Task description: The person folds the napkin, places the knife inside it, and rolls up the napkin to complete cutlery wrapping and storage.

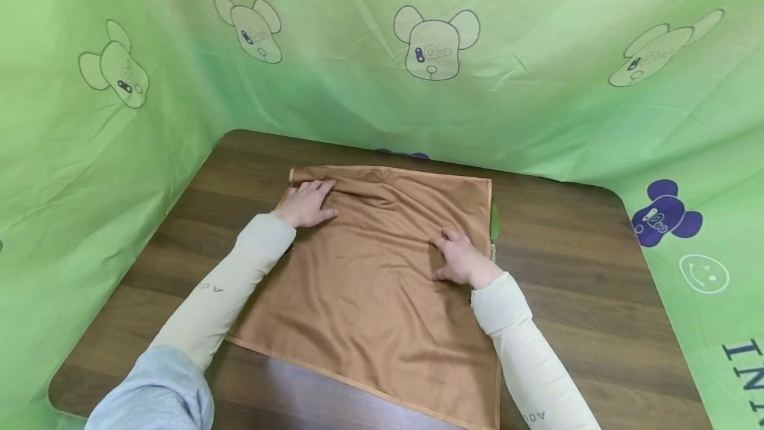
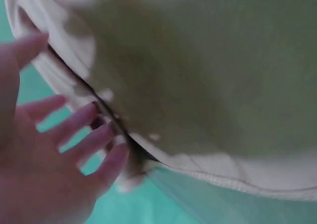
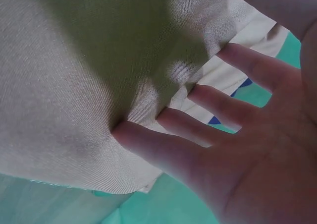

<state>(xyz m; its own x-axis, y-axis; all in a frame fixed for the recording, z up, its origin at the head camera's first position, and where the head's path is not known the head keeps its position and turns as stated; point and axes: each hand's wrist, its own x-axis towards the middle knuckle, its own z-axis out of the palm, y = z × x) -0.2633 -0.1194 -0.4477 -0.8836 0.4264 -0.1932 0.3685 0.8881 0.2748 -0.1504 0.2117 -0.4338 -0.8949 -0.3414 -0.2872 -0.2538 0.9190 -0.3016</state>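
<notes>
A brown satin-like cloth (image 1: 370, 310) with a lighter hem lies spread on the table, rippled across its middle and folded into a ridge near its far left corner. My left hand (image 1: 308, 205) is at that corner, fingers extended over the fabric and thumb spread. In the left wrist view its straight fingers reach toward the hem of the cloth (image 2: 198, 85). Toward the right edge, my right hand (image 1: 461, 259) rests on the cloth with fingers spread. The right wrist view shows its fingertips (image 3: 124, 130) touching the weave of the fabric (image 3: 59, 110).
A slim green object (image 1: 495, 221) pokes out from under the cloth's right edge, with a small pale patterned piece (image 1: 493, 252) just below it. The dark wooden table (image 1: 573, 271) has rounded corners. Green printed curtains (image 1: 334, 91) hang around its back and sides.
</notes>
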